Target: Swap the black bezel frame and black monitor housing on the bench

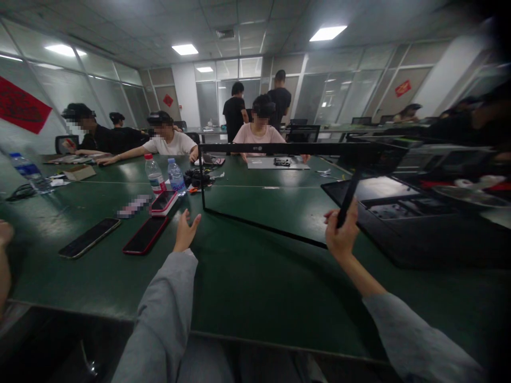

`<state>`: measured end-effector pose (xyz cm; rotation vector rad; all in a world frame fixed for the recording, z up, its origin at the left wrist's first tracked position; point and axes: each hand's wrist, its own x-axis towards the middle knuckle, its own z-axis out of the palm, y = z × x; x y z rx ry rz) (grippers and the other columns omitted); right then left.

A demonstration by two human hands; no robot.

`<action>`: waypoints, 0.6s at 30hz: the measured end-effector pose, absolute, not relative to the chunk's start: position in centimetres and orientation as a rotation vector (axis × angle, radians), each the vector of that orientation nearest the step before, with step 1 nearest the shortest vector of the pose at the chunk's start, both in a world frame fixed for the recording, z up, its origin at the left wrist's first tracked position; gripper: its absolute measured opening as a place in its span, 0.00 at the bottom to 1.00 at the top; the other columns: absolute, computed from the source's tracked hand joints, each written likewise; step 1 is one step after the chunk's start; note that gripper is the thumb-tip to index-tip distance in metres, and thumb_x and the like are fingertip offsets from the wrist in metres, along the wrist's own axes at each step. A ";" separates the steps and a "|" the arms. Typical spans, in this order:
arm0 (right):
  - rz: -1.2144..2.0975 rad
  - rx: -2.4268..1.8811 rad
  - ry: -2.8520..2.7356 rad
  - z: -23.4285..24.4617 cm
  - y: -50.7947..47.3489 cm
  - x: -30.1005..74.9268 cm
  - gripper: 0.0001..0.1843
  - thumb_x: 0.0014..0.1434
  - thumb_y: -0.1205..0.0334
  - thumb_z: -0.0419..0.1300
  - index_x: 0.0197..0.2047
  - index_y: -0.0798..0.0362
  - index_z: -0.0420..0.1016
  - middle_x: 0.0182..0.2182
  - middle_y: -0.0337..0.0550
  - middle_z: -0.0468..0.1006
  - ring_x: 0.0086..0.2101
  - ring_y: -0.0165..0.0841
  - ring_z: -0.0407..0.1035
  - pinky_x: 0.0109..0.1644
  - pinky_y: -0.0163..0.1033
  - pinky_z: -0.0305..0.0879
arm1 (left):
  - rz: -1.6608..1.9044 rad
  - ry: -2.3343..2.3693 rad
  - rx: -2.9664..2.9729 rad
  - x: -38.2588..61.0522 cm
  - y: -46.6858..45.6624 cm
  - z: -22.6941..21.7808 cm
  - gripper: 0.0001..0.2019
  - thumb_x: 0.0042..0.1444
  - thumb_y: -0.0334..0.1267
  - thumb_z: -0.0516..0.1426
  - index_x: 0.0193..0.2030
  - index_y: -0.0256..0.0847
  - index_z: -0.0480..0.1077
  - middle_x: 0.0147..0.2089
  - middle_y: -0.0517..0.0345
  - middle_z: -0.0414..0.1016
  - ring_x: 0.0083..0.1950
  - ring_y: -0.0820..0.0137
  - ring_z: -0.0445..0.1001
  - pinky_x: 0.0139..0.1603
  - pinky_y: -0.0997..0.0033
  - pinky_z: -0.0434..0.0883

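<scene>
A thin black rectangular monitor bezel (295,149) with a small LG logo stands tilted above the green table. My right hand (343,234) has its fingers wrapped round the bezel's right side. My left hand (187,231) is held just left of the bezel's lower left corner, thumb and fingers apart, holding nothing. To the right of my right hand lies a large black casing (385,242) with silvery metal parts. Two phones, a red-edged phone (146,235) and a dark phone (90,238), lie left of my left hand.
A red-capped bottle (154,174), a blue-capped bottle (176,177) and a boxed phone (163,202) stand beyond my left hand. Across the green table (255,303), a person in pink sits behind a flat grey panel (259,163). Another person's hand (5,234) shows at the left edge.
</scene>
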<state>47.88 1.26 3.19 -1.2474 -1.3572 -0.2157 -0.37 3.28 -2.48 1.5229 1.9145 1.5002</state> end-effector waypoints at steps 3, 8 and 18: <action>-0.174 -1.234 -1.353 2.6 2.0 46.9 0.37 0.69 0.52 0.45 0.75 0.55 0.40 0.36 0.45 0.74 0.31 0.36 0.70 0.45 0.47 0.70 | 1.473 1.843 1.493 -0.4 3.5 -2.7 0.36 0.61 0.55 0.58 0.70 0.36 0.57 0.67 0.36 0.66 0.62 0.59 0.72 0.62 0.59 0.68; -0.174 -1.184 -1.334 2.6 2.5 46.3 0.36 0.68 0.52 0.45 0.75 0.55 0.40 0.35 0.44 0.72 0.32 0.36 0.69 0.46 0.48 0.70 | 1.464 1.824 1.435 -0.8 3.8 -2.9 0.39 0.61 0.56 0.57 0.72 0.37 0.54 0.68 0.35 0.64 0.65 0.58 0.70 0.61 0.59 0.69; -0.154 -0.959 -1.334 4.3 1.5 44.6 0.30 0.69 0.52 0.48 0.70 0.46 0.48 0.35 0.39 0.69 0.30 0.31 0.67 0.37 0.42 0.70 | 1.550 1.921 1.450 -0.8 4.5 -3.3 0.37 0.62 0.51 0.58 0.72 0.37 0.52 0.71 0.36 0.60 0.64 0.60 0.70 0.64 0.61 0.67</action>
